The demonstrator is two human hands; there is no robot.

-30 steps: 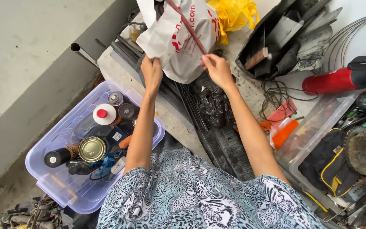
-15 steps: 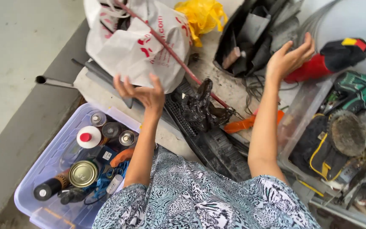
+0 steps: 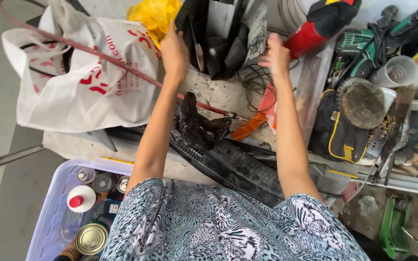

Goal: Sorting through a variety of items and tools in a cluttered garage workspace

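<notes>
- Left hand (image 3: 174, 48), fingers together, rests against the black plastic panel pile (image 3: 228, 34), which lies at its 3 o'clock.
- Right hand (image 3: 275, 55), fingers loosely apart and empty, hovers at the pile's 4 o'clock, over tangled wire (image 3: 253, 83).
- The pile's long axis runs 12 to 6; the left hand is nearer.

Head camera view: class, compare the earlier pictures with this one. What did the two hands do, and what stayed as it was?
Both hands let go of the white plastic bag with red print and moved away to the dark pile of black scrap pieces. The left hand is now at its edge; the right hand is raised, open and empty. The bag, the thin red rod and the clear plastic tub of cans stayed put.
</notes>
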